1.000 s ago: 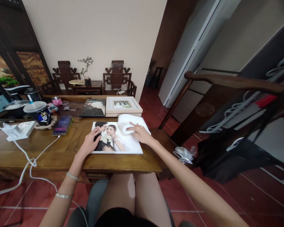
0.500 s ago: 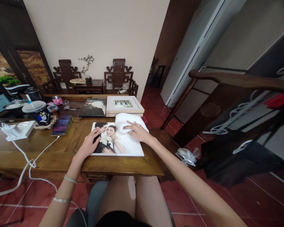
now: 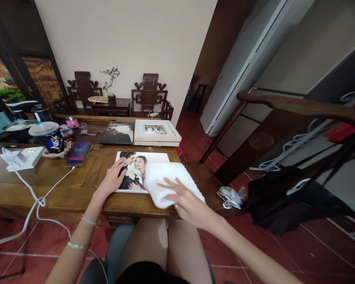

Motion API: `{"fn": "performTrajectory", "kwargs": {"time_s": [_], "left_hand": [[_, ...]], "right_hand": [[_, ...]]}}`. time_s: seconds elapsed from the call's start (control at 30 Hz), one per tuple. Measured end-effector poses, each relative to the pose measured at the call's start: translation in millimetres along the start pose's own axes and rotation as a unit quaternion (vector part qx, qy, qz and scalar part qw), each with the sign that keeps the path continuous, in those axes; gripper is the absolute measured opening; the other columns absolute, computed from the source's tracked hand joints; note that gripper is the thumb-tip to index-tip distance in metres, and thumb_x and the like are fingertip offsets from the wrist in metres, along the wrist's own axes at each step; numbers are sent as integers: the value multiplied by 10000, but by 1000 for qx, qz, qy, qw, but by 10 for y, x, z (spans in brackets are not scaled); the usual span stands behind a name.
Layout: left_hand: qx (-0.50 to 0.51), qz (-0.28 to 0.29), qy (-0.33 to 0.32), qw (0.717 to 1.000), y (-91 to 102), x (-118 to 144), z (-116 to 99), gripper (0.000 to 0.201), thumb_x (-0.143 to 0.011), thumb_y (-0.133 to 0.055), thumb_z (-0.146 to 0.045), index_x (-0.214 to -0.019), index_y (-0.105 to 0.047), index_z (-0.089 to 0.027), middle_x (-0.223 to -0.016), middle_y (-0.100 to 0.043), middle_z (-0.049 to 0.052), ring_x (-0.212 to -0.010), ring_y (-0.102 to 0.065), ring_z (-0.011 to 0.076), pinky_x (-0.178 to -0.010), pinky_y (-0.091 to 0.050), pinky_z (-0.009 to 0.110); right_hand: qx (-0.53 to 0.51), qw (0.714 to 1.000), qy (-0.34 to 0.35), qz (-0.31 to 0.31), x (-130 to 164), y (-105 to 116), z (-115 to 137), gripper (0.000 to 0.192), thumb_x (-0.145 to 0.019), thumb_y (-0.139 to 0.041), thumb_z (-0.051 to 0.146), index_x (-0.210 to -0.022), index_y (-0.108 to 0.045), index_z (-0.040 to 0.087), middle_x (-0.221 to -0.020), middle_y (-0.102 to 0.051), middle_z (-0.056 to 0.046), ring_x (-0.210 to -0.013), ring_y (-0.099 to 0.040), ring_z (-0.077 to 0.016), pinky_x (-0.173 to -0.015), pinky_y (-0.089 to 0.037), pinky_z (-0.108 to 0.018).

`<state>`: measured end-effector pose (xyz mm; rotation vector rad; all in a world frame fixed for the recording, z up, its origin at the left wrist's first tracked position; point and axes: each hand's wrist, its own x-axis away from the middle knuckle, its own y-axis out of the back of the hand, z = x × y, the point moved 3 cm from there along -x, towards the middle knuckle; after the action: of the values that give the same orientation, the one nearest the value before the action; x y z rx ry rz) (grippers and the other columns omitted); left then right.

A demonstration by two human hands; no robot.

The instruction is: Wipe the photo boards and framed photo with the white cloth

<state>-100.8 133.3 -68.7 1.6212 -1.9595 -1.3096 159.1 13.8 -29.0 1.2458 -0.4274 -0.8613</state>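
Note:
A photo panel (image 3: 133,182) showing a couple lies flat on the wooden table in front of me. My left hand (image 3: 114,178) rests flat on its left edge, fingers stretched out. Over the panel's right part spreads a folded white towel (image 3: 174,173), which hides that side and reaches past the panel's front edge. My right hand (image 3: 185,197) presses on the towel and grips it near its front, fingers partly spread.
Behind the panel lie a dark photo album (image 3: 118,133) and a white picture frame (image 3: 158,134). A lidded cup (image 3: 49,136), a phone (image 3: 77,154) and a power strip (image 3: 26,157) with cables occupy the left. A wooden chair (image 3: 260,138) stands at right.
My right hand has drawn the towel from the panel's far right side toward me, to its near right edge. My left hand has stayed on the panel.

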Motion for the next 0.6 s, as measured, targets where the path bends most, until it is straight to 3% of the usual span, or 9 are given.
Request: {"fn": "performTrajectory", "kwargs": {"time_s": [0.1,0.17,0.3,0.43,0.6], "left_hand": [[-4,2,-3,1000,-2,-5,11,494,-932,-380,-365,-1377,-453,-164,-1485,-387,120,-1383,-344,256,-1127,-280,464],[-8,4,-2,1000,0,-10,14,501,-932,-380,-368,-1379,-453,-151,-1485,-386,127,-1383,-343,260,-1125,-282,467],[-7,8,-1,1000,11,-13,9,519,-932,-386,-386,-1383,-451,-139,-1481,-391,130,-1376,-354,259,-1129,-280,459],[4,-3,-3,1000,27,-8,11,513,-924,-402,-407,-1361,-483,-150,-1464,-420,126,-1364,-377,252,-1137,-276,439],[8,-11,-17,1000,45,-13,12,513,-919,-407,-410,-1342,-503,-137,-1446,-445,124,-1357,-391,229,-1147,-275,399]], "right_hand": [[-10,1000,13,14,68,22,72,652,-536,-358,-55,-1030,-688,214,-1449,-454,-30,-1416,-243,-267,-1141,-172,-597],[-14,1000,7,14,-38,49,-32,651,-547,-361,-49,-1049,-689,204,-1431,-477,-52,-1401,-282,-270,-1139,-193,-586],[-20,1000,-12,-11,-511,135,-462,620,-606,-374,-23,-1113,-678,165,-1296,-608,-89,-1366,-356,-289,-1117,-257,-580],[-37,998,-31,-36,-1044,253,-861,607,-644,-367,-19,-1107,-697,190,-1230,-656,-34,-1249,-525,-247,-1066,-395,-415],[-39,997,-51,-50,-1291,311,-1020,578,-675,-373,-12,-1096,-708,200,-1217,-663,-34,-1177,-586,-251,-1023,-430,-372]]}}
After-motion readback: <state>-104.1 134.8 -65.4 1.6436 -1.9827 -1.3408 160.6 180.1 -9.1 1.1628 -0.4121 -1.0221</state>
